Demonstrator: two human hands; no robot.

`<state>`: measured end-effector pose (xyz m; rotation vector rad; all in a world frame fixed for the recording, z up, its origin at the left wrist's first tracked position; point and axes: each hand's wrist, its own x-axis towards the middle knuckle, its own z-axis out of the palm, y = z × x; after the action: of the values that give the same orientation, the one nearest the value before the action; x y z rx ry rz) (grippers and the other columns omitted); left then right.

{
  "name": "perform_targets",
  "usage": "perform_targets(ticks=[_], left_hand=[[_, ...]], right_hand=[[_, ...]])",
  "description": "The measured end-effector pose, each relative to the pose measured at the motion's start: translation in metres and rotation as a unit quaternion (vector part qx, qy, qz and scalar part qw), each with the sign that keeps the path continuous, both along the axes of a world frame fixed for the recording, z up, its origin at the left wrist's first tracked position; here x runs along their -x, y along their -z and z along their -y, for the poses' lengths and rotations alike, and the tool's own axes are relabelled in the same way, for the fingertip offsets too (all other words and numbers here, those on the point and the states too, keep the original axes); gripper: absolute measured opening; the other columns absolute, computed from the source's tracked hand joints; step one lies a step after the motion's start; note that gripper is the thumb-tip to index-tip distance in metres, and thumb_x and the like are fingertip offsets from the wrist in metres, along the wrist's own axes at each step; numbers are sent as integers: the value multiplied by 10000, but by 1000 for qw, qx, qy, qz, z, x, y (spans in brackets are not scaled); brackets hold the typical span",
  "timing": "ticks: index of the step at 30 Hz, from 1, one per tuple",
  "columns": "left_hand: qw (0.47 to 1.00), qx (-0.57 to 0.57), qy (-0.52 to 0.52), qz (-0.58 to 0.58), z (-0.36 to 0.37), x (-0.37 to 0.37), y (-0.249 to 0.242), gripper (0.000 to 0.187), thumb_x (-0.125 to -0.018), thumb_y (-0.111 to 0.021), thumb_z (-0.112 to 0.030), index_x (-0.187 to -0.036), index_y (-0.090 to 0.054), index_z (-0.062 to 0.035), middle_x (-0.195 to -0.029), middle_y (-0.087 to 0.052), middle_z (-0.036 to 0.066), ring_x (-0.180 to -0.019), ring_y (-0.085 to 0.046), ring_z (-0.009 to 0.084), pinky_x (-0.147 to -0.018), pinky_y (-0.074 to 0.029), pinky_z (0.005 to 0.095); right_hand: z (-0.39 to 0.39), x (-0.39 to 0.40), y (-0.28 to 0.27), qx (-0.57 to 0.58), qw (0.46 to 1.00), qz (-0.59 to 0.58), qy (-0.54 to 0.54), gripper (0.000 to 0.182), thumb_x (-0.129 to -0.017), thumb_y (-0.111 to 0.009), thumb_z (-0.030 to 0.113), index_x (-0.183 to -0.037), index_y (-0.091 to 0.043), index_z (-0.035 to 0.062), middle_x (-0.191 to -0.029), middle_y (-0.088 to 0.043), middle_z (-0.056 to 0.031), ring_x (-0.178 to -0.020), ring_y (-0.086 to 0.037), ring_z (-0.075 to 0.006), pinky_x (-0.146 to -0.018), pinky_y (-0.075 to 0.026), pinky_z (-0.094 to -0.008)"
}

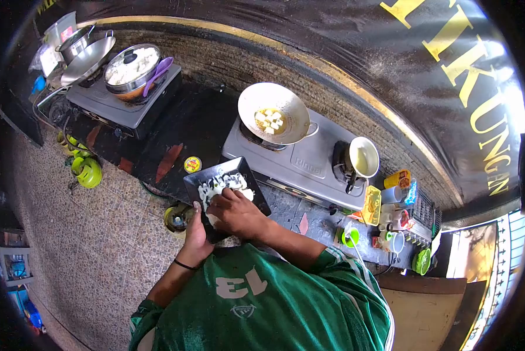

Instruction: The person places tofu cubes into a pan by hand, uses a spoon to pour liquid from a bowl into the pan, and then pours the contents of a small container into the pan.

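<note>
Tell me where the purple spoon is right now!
In the head view, the purple spoon is at the upper left, by the right edge of the lidded pan on the left-hand stove.

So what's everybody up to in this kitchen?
One person is working over a black tray. The left hand holds it by the edge, while the fingers of the right hand are in the white food on it. Beyond, pale cubes sit in a wok on the stove, beside a small pot.
</note>
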<state>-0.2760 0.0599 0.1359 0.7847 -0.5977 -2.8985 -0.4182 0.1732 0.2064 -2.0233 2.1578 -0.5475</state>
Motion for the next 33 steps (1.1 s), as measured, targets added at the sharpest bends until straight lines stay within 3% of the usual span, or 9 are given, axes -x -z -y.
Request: perform_targets(ticks=[13,15,19,21,25,33], left_hand=[[1000,-12,6,25,-6,1,-6,763,-1111,-382,-693,-1565,-495,-91,-1532,-598,125,-1395,-598,291,-1185,-476,494],[999,-5,0,39,-6,1,-10,692,-1122,-383,-670,-1535,-509,-129,-1472,-628,101,-1342,-638,289,-1096,-556,506],[999,-9,-6,34,-7,1,0,670,-1122,-397,-662,-1512,-536,-136,-1446,-648,91,-1328,-646,276,-1095,-551,494],[999,-13,-3,37,-9,0,4,718,-1120,-394,-669,-1559,-503,-111,-1520,-607,134,-1389,-606,297,-1177,-483,504],[1000,-9,-15,17,-10,2,6,680,-1125,-396,-656,-1532,-526,-126,-1492,-626,128,-1363,-622,293,-1159,-495,511],[1000,-6,-28,11,-11,3,5,663,-1122,-406,-656,-1522,-536,-144,-1474,-632,123,-1353,-630,297,-1147,-511,522]], right_hand=[[0,1,-4,-51,999,-3,-3,399,-829,-772,277,-1158,-699,65,-1184,-631,-110,-1189,-528,-311,-1018,-472,-441],[0,1,-4,-47,999,25,-4,385,-826,-765,274,-1143,-693,68,-1150,-648,-112,-1168,-541,-315,-1004,-473,-446],[-5,0,3,-18,998,55,-9,400,-828,-761,274,-1167,-695,70,-1112,-664,-103,-1138,-556,-324,-1003,-473,-448],[-6,-1,4,-9,999,34,-4,414,-832,-759,269,-1191,-696,71,-1085,-672,-99,-1112,-567,-329,-999,-475,-454],[-5,-2,-1,-60,998,25,25,410,-843,-761,287,-1199,-711,91,-1089,-685,-97,-1121,-573,-321,-990,-470,-464],[-11,-4,3,-44,998,-29,35,401,-850,-769,341,-1180,-731,116,-1087,-692,-75,-1125,-588,-289,-941,-469,-449]])
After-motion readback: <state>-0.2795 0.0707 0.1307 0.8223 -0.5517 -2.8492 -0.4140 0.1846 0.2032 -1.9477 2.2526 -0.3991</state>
